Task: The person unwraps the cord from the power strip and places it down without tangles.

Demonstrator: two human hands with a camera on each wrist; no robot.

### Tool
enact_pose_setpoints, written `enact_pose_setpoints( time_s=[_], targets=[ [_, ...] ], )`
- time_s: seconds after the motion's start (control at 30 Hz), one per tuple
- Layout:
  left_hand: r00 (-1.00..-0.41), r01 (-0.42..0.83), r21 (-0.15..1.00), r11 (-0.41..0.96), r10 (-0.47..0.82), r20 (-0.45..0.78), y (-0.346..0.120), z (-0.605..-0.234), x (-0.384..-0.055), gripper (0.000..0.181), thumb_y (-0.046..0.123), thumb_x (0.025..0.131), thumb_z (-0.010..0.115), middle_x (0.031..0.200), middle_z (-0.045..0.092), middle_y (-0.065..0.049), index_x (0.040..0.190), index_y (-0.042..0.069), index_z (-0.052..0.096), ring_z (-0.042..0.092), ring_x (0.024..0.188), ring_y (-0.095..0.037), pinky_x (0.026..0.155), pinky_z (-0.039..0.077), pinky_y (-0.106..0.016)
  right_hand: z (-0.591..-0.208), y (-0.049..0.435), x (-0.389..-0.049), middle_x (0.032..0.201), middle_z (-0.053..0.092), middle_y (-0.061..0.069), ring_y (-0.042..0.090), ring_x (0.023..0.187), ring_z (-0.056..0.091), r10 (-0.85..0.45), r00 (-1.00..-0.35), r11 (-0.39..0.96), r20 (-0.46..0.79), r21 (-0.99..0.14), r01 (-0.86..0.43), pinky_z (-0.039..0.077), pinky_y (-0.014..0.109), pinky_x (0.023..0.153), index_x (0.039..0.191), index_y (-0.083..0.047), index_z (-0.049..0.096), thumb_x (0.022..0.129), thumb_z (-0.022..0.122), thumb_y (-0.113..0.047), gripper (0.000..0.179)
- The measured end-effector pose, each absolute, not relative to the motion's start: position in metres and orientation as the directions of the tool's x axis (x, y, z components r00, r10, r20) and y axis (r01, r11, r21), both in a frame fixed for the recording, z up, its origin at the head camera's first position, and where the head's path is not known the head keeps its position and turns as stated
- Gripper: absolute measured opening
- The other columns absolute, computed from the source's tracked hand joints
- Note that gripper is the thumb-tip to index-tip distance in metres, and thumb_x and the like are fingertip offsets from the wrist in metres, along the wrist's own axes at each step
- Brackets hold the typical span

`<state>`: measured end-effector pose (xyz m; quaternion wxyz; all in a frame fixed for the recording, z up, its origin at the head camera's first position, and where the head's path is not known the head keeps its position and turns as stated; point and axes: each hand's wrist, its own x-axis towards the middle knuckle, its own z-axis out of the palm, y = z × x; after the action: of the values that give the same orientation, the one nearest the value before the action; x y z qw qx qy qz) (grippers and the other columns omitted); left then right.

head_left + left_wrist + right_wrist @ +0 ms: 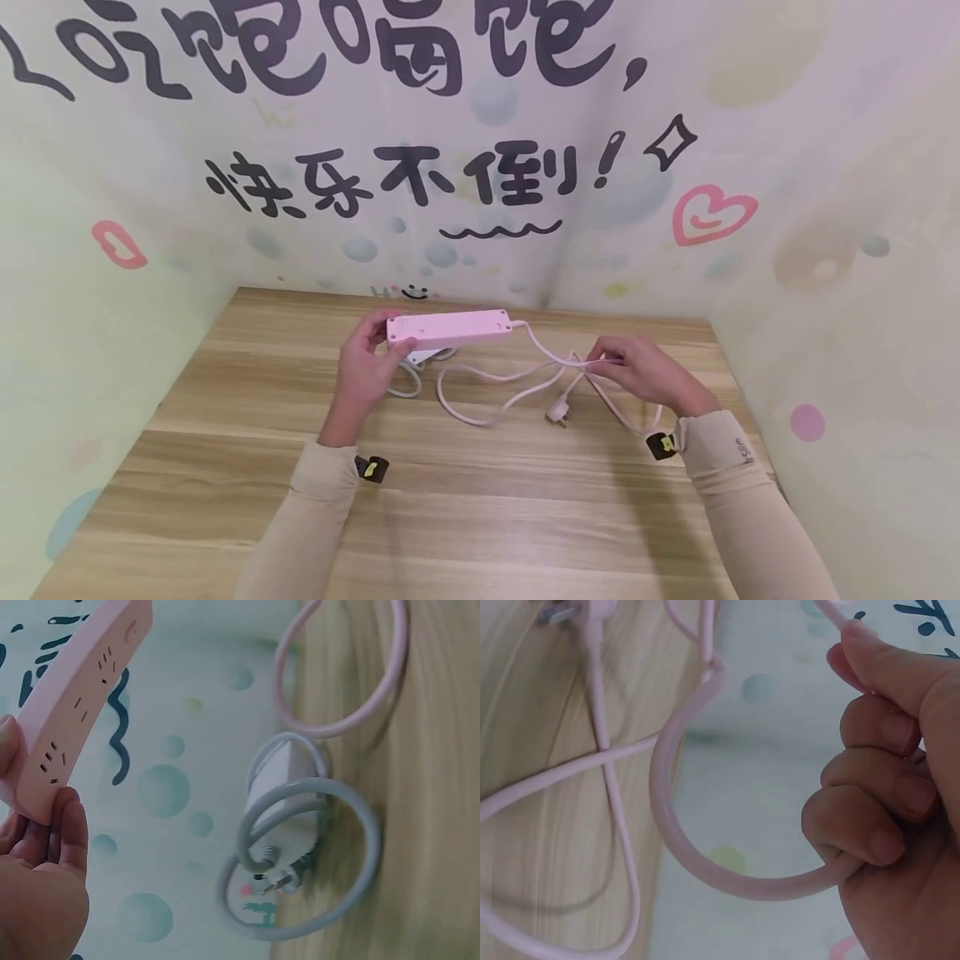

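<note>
My left hand (365, 360) grips one end of a pink power strip (450, 328), raised above the table. Its socket face with slots shows in the left wrist view, where the left hand (41, 877) holds the strip's lower end. From the strip's other end a pink cord (542, 350) runs to my right hand (641, 367). The right hand (892, 765) has its fingers curled round that cord, with a loop (705, 877) hanging below the fist. More of the cord lies in loose loops on the table, with its pink plug (558, 410) between the hands.
Behind the pink strip, a white power strip (289, 802) with a grey coiled cord (367, 862) and plug sits on the wooden table (480, 517) by the back wall. Printed walls (480, 258) enclose the table at the back and both sides.
</note>
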<state>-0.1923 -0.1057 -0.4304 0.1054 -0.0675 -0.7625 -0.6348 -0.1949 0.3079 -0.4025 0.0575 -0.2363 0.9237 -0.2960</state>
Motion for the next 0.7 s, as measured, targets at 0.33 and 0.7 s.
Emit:
enact_pose_setpoints(
  time_s=[0.33, 0.7],
  targets=[
    [-0.995, 0.1, 0.962, 0.255, 0.009, 0.101, -0.092, -0.472, -0.179, 0.051, 0.012, 0.09, 0.078, 0.135, 0.062, -0.021, 0.133, 0.0, 0.055, 0.062, 0.124, -0.033, 0.106, 0.053, -0.04, -0.426, 0.329, -0.2, 0.074, 0.068, -0.008, 0.006, 0.063, 0.053, -0.444, -0.896, 0.789, -0.02, -0.483, -0.38, 0.045, 0.022, 0.06, 0.094, -0.015, 0.074, 0.095, 0.072, -0.018, 0.004],
    [-0.997, 0.078, 0.944, 0.322, 0.002, 0.082, -0.067, -0.5, -0.161, 0.054, 0.012, 0.086, 0.081, 0.125, 0.068, -0.022, 0.132, -0.002, 0.056, 0.068, 0.113, -0.034, 0.098, 0.057, -0.045, -0.46, 0.347, -0.2, 0.081, 0.072, 0.007, 0.009, 0.068, 0.055, -0.416, -0.909, 0.799, -0.036, -0.493, -0.346, 0.045, 0.024, 0.063, 0.094, -0.011, 0.074, 0.095, 0.072, -0.017, 0.007]
  ],
)
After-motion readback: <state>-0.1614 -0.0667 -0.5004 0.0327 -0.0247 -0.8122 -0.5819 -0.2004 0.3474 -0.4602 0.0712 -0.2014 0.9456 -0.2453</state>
